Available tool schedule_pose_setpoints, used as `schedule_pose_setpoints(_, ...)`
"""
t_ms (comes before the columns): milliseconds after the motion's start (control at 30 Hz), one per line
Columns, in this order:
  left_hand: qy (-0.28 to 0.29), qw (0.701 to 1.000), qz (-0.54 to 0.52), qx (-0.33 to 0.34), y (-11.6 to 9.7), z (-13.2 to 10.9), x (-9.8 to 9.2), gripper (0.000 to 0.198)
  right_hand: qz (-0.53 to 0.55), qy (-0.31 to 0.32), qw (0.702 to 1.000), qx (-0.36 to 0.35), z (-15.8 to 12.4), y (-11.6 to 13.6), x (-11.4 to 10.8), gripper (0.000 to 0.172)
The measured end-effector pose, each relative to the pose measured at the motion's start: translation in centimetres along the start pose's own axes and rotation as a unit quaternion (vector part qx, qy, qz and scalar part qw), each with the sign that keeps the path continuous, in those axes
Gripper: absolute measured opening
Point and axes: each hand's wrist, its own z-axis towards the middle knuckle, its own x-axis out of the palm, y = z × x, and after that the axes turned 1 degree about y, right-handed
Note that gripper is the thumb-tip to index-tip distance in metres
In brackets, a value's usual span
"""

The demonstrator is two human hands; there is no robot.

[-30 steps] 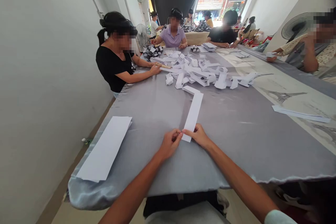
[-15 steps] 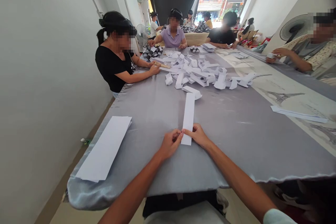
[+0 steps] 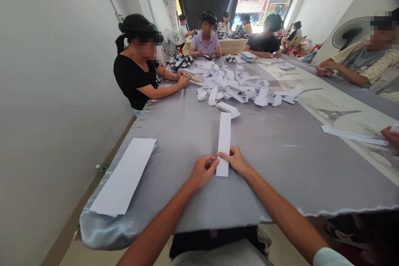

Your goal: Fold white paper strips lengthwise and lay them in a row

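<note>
Pinching a white paper strip near its lower end with our right hand, we hold it over the grey-covered desk, near a folded piece, while our left hand sits curled at its left edge, whether gripping we cannot tell.

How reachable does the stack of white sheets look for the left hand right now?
Probably yes: only grey tablecloth shows between the left hand and the white sheets, though it is up against the paper strip that the right hand holds.
</note>
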Motion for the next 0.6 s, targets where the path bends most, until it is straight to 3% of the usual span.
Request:
schedule_pose_setpoints(133, -0.002, 1.000, -0.020, 0.004, -0.08, 0.01, 0.03, 0.042, -0.004, 0.016, 1.000, 0.004, -0.04, -0.01, 0.24, 0.043)
schedule_pose_setpoints(333, 0.004, 1.000, 0.008, 0.004, -0.18, -0.19, -0.01, 0.042, 0.013, -0.022, 1.000, -0.004, -0.01, -0.06, 0.19, 0.043)
schedule_pose_setpoints(600, -0.013, 1.000, -0.019, 0.005, -0.38, 0.07, 0.12, 0.049, -0.015, 0.028, 0.999, 0.001, -0.17, 0.11, 0.52, 0.046)
